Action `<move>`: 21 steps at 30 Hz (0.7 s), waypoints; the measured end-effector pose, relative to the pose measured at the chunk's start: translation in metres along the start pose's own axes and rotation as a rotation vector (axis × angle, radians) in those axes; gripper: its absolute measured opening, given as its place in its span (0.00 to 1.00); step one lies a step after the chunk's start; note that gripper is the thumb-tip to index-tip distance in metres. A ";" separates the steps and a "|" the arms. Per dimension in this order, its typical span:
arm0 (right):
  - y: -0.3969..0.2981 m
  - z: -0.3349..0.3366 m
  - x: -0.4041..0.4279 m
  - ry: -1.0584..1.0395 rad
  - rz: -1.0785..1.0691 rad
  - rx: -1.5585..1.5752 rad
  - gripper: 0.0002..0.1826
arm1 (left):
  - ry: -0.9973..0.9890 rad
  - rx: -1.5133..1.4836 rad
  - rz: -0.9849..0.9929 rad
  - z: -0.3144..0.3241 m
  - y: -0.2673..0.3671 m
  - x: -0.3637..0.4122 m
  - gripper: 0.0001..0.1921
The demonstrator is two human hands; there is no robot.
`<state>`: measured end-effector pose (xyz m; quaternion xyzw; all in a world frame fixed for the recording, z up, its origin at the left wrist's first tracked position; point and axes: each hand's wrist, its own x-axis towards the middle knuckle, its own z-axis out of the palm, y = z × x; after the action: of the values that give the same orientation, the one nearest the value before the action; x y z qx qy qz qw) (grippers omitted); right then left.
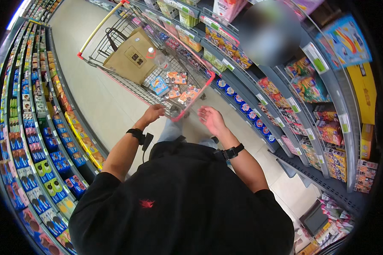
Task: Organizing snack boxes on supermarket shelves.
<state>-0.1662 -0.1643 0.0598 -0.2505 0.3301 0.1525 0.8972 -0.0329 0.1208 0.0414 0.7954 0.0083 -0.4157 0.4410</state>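
Observation:
A metal shopping cart (124,80) with pink-red edging stands in front of me, its yellow handle bar (100,28) at the far end. My left hand (153,113) is beside the cart's near end, empty, with fingers slightly bent. To the right of the near corner, my right hand (211,119) hangs palm-inward, fingers apart and holding nothing. Inside the cart are a brown shopping bag (127,60) with dark handles, a clear plastic bottle (161,60), a blue snack pack (159,85) and several orange-and-white snack packs (189,94).
Shelves of packaged biscuits (60,162) curve along my left. On the right, shelving (303,146) holds snack bags and boxes, with round blue-lidded tubs (237,98) on a low shelf. A blurred patch hides part of the upper right shelves. Tiled floor (79,41) runs between them.

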 end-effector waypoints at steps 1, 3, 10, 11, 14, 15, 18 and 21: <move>0.001 0.010 0.011 0.007 -0.002 -0.004 0.13 | -0.020 -0.003 -0.003 -0.009 -0.002 0.015 0.19; 0.002 0.027 0.036 0.046 -0.013 0.001 0.13 | 0.033 0.032 0.008 -0.029 -0.003 0.055 0.19; 0.013 0.096 0.095 0.253 0.029 -0.060 0.12 | -0.250 0.446 0.344 -0.103 -0.104 0.243 0.17; 0.012 0.104 0.107 0.260 0.039 -0.064 0.12 | -0.231 0.403 0.304 -0.114 -0.132 0.265 0.20; 0.025 0.097 0.109 0.392 0.017 0.035 0.12 | 0.033 -0.114 -0.389 -0.074 -0.110 0.298 0.25; 0.029 0.101 0.113 0.406 0.030 0.027 0.12 | 0.025 -0.125 -0.404 -0.076 -0.119 0.308 0.25; 0.042 0.125 0.127 0.387 0.147 -0.031 0.12 | -0.066 -0.038 -0.282 -0.112 -0.200 0.330 0.49; 0.051 0.110 0.113 0.525 0.112 0.008 0.13 | 0.179 0.056 -0.716 -0.053 -0.135 0.332 0.60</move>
<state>-0.0492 -0.0493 0.0387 -0.2594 0.5652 0.1304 0.7721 0.1682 0.1234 -0.2600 0.7871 0.3130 -0.4726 0.2431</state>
